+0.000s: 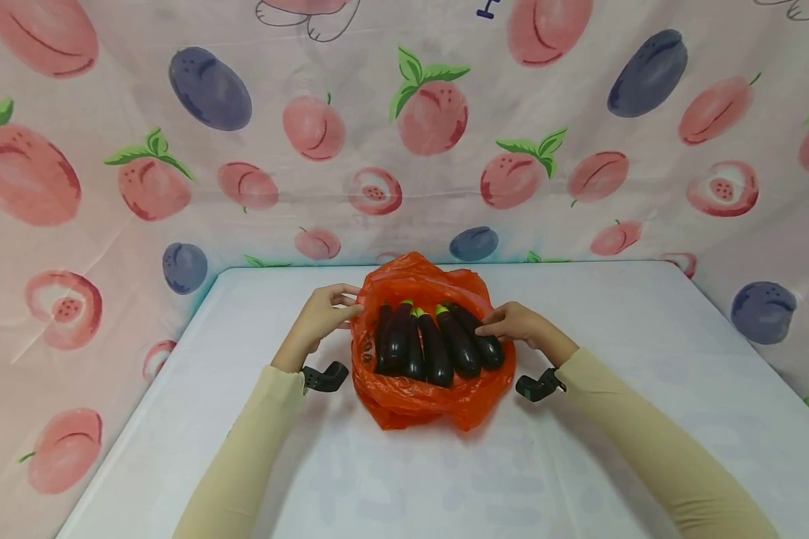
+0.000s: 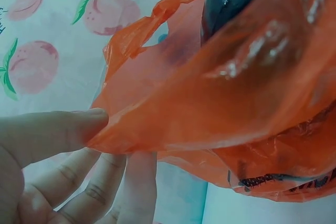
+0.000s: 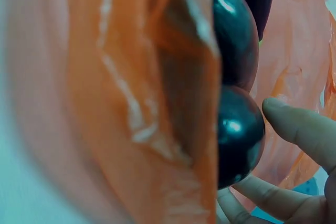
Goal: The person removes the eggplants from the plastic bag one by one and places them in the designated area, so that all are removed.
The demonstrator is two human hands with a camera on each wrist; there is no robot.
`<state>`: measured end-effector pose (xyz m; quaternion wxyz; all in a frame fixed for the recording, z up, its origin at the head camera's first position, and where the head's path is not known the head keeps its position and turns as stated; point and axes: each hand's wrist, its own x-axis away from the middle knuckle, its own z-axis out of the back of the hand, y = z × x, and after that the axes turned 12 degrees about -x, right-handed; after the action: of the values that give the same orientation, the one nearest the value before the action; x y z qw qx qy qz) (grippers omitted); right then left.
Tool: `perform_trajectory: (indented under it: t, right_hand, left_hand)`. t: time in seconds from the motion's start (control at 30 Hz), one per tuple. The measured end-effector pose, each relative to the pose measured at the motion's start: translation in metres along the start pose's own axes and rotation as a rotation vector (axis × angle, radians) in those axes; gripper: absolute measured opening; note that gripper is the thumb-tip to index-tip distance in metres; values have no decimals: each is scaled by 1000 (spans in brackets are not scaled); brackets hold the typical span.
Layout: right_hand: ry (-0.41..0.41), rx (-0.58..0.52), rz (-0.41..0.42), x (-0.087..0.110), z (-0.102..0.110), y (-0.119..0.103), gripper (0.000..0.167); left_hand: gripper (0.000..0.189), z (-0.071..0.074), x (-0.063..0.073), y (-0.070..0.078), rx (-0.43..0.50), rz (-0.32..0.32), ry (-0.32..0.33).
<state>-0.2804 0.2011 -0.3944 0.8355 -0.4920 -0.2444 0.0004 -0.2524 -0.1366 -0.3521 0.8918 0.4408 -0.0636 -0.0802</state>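
Note:
An orange-red plastic bag [image 1: 421, 404] lies spread open with several dark purple eggplants [image 1: 436, 352] side by side in it, green-tipped stem ends toward the back. My left hand [image 1: 320, 314] pinches the bag's left edge; in the left wrist view the thumb [image 2: 79, 127] lies over the plastic [image 2: 157, 108] and the other fingers under it. At the bag's right side my right hand [image 1: 522, 326] grips the rightmost eggplant [image 1: 491, 353]. The right wrist view has the thumb [image 3: 299, 124] on one side of this eggplant [image 3: 239, 140], fingers on the other, partly hidden by the bag.
The bag rests on a white table [image 1: 243, 449], near its back edge. Behind the table hangs a fruit-patterned cloth [image 1: 404, 209]. A black wrist camera [image 1: 326, 376] sits at the left wrist, another camera [image 1: 539, 385] at the right.

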Motion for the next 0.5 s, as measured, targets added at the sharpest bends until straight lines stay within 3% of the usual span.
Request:
perform_trajectory:
  t: [0.5]
  right_hand:
    - [13,31,33,2,0,0,52]
  left_hand:
    - [34,1,2,-1,3,2,-6]
